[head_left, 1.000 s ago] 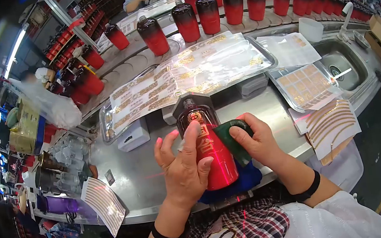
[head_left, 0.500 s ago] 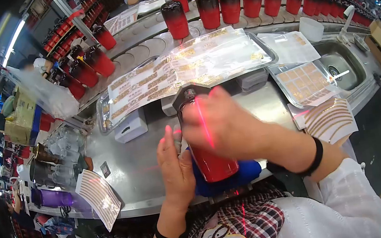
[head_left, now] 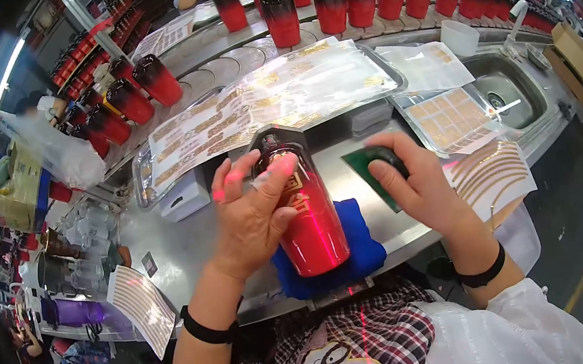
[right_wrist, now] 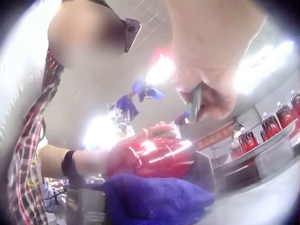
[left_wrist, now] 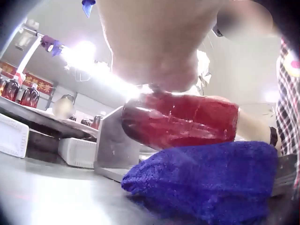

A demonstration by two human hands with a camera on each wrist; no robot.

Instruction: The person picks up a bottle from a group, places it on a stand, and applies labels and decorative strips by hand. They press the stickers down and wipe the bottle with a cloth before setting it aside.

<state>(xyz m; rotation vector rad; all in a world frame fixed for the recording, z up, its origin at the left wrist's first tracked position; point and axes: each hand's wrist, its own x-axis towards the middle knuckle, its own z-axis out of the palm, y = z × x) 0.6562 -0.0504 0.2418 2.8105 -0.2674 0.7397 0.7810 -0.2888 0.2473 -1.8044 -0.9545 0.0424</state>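
A red bottle [head_left: 317, 241] with a dark top and gold characters lies tilted on a folded blue cloth [head_left: 364, 238]. Its neck end meets a grey metal stand [left_wrist: 115, 140]. My left hand [head_left: 248, 213] reaches over the bottle's left side, fingers spread. The index fingertip and thumb lie over the gold characters and partly hide them. To the right, apart from the bottle, my right hand [head_left: 415, 181] grips a green scraper [head_left: 372, 172] by its dark edge, between thumb and fingers. In the right wrist view the scraper [right_wrist: 196, 103] appears edge-on above the bottle.
Beyond the bottle, a metal tray [head_left: 396, 82] bears sheets of gold decals. More decal sheets [head_left: 491, 176] lie at the right, near a sink [head_left: 513, 93]. Red bottles [head_left: 281, 19] stand along a curved conveyor at the back. A striped sheet [head_left: 140, 310] hangs over the left edge.
My right hand was over the bottle half a second ago and is now off to its right with the scraper. My left hand has moved from beside the bottle onto its upper front.
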